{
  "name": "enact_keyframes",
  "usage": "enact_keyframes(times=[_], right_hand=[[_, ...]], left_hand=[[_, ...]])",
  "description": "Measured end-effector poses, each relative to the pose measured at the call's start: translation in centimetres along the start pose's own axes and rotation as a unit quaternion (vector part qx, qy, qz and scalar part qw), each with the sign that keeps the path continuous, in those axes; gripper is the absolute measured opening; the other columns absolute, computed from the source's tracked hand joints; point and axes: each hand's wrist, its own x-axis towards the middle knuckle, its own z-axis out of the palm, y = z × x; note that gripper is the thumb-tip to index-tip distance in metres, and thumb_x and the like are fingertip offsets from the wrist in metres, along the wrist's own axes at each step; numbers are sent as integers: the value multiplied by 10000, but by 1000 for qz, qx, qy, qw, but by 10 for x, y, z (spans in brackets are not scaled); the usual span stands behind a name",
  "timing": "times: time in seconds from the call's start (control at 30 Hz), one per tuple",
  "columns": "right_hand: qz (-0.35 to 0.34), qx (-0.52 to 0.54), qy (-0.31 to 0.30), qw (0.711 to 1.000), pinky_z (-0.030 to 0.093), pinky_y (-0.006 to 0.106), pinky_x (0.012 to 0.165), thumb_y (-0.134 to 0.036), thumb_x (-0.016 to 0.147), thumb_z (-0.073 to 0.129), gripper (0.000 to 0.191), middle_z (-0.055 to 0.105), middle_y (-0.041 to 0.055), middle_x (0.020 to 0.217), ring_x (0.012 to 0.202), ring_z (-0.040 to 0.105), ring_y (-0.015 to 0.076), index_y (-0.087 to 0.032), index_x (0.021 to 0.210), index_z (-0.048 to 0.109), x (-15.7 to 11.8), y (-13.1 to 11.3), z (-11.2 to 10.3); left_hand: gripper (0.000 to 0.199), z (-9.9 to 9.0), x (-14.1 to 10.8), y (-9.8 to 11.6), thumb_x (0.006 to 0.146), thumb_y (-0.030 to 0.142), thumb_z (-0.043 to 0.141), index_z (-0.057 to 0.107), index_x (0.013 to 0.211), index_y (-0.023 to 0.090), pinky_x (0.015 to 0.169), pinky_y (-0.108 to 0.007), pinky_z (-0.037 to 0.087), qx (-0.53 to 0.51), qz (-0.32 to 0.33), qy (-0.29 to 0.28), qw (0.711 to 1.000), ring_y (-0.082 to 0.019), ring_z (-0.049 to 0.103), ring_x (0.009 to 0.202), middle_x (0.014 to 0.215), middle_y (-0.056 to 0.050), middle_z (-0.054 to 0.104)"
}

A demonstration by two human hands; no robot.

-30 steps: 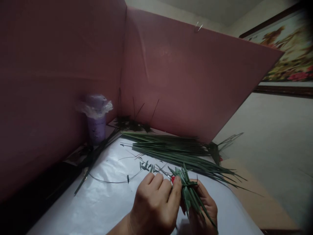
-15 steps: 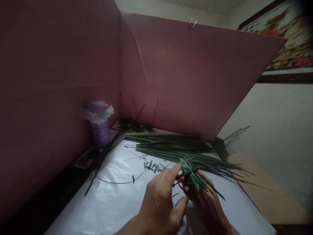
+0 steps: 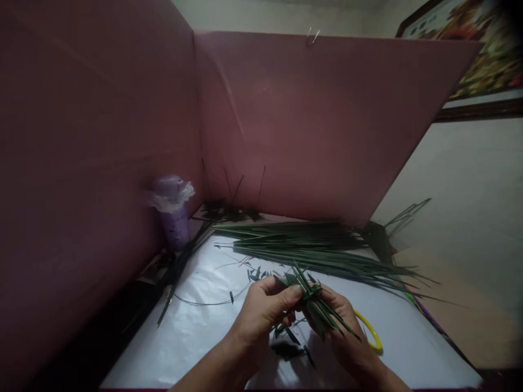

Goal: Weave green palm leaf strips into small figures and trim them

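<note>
A small woven piece of green leaf strips [image 3: 312,296], with loose ends sticking out, is held up between both hands over the white sheet. My left hand [image 3: 261,310] pinches its left side, thumb on top. Around its right side are the closed fingers of my right hand [image 3: 343,321], partly hidden by the strips. Beneath the hands lie dark leaf scraps [image 3: 288,348]. A yellow ring-shaped handle [image 3: 370,329] shows beside my right hand; the rest of it is hidden.
Long green leaf strips [image 3: 302,247] lie across the back of the white sheet [image 3: 196,337]. Small cuttings [image 3: 255,274] are scattered in front of them. A purple cup [image 3: 175,223] with plastic around it stands at the left. Pink panels [image 3: 286,120] rise behind.
My left hand has closed its thumb and fingers on the woven piece, which has turned. The red ring by my right hand is out of sight, and a yellow ring now shows on the sheet.
</note>
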Motion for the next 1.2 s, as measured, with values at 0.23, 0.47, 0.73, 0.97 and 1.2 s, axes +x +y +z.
enact_keyframes(times=[0.23,0.47,0.73,0.97,1.2], right_hand=[[12,-73,25,997,347,218,454,-300,719,664,211,471,-34,546,513,404,110,-190,605,525,-3,4,-7],[-10,-43,31,999,323,211,418,-285,728,644,142,488,-38,544,455,395,93,-192,652,568,0,0,-6],[-11,-14,20,1000,326,189,418,-285,755,645,162,483,-38,540,476,394,79,-178,673,556,-2,8,-9],[-70,6,15,997,357,192,408,-236,745,650,89,489,-38,578,493,435,94,-200,775,574,-1,10,-9],[-158,-86,75,981,441,201,491,-60,702,588,231,571,-17,764,610,545,119,-247,839,589,-3,3,-8]], left_hand=[[120,2,-1,-2,642,179,670,620,698,85,502,-212,287,-15,-12,-12,1000,-64,431,499,622,-36,586],[152,6,-5,6,644,118,622,619,795,105,549,-229,328,-19,27,-58,998,-103,501,580,677,-39,599],[160,9,-4,3,701,258,655,591,736,115,513,-208,311,-36,11,-10,999,-71,444,539,659,-19,559],[94,15,-7,0,695,188,629,584,656,115,508,-207,309,32,46,33,998,-71,423,520,567,2,535],[110,11,-4,-1,677,198,634,574,722,118,524,-227,369,10,16,58,998,-115,538,564,666,-28,585]])
